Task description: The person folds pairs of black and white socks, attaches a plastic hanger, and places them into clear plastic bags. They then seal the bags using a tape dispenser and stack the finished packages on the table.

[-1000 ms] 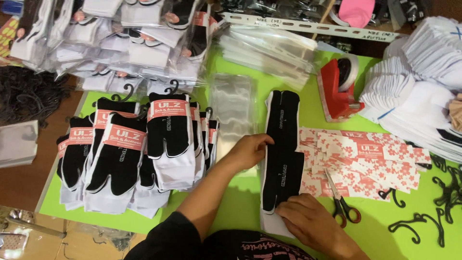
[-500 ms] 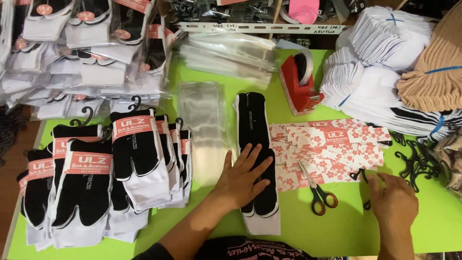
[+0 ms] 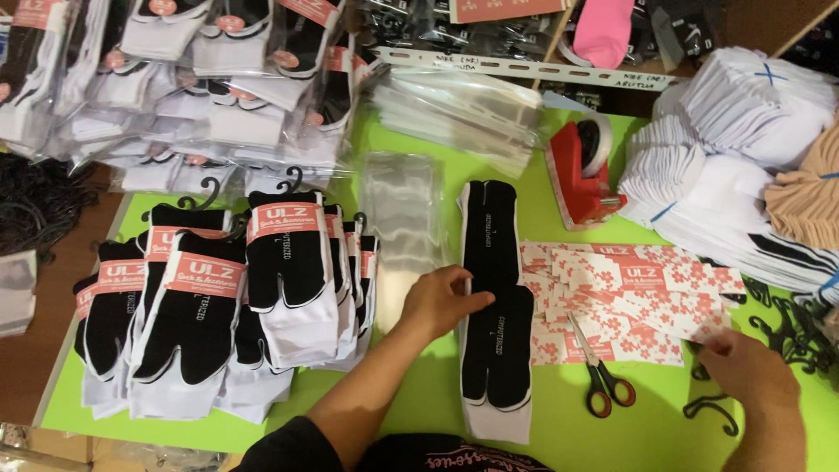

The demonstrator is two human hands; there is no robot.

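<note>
Both hands moved: left hand point(image 3: 446, 301) slid leftward, right hand point(image 3: 743, 367) reached hooks point(image 3: 712, 411).

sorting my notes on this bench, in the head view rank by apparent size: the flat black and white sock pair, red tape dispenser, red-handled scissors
1. Flat black and white sock pair, clearly largest.
2. Red tape dispenser.
3. Red-handled scissors, smallest, though their length looks close to the dispenser's.
</note>
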